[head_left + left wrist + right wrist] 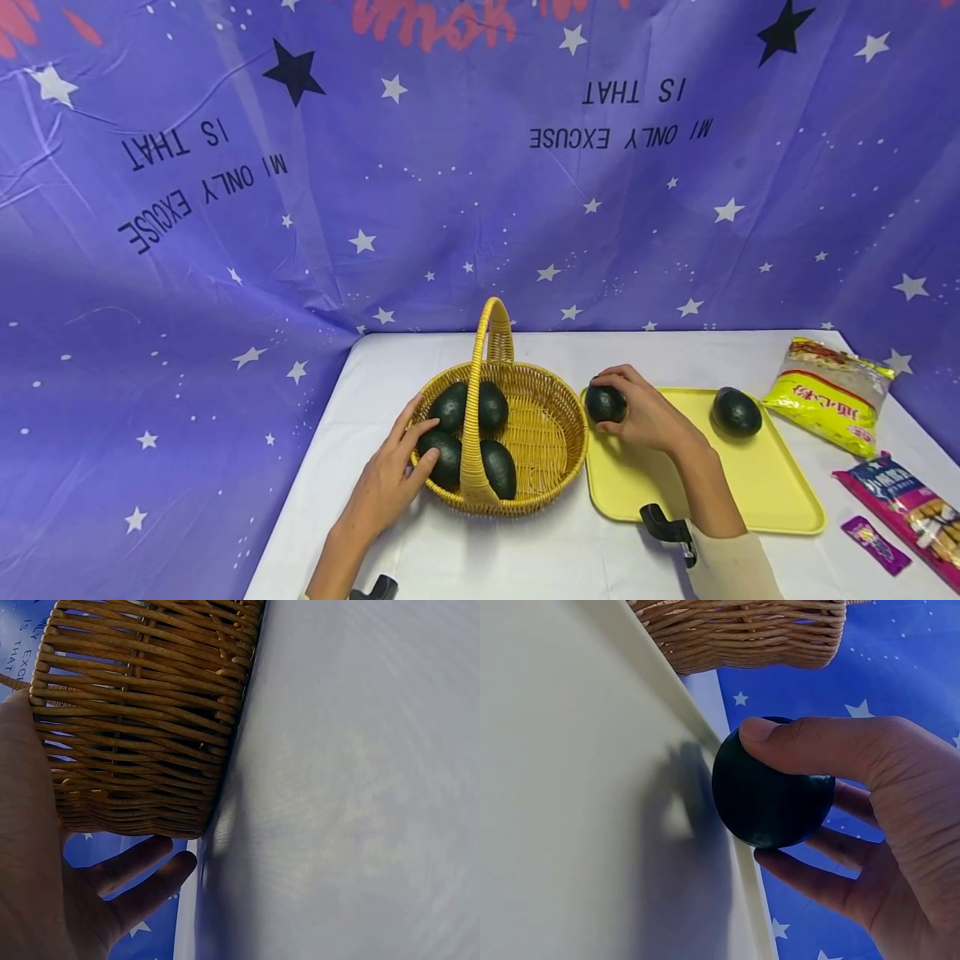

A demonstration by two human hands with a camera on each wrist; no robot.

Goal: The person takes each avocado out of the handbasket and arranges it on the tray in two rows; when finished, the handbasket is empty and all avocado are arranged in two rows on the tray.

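Note:
A yellow wicker basket (551, 442) with a tall arched handle holds several dark green avocados (498, 468) on its left side. My left hand (386, 479) rests over the basket's left rim, thumb and a finger reaching inside by the avocados. In the left wrist view, other fingers (154, 889) extend loosely along the outside of the wicker wall (142, 727). Right of the basket, my right hand (648, 412) grips another avocado (769, 791) between thumb and fingers, over the left edge of a yellow tray (780, 500). One more avocado (737, 412) lies on the tray's right part.
Right of the tray lie a yellow food bag (828, 396), a pink and blue snack packet (911, 508) and a small purple packet (876, 543). A white cloth (450, 567) covers the table. Behind it hangs a purple-blue star-printed curtain (465, 192).

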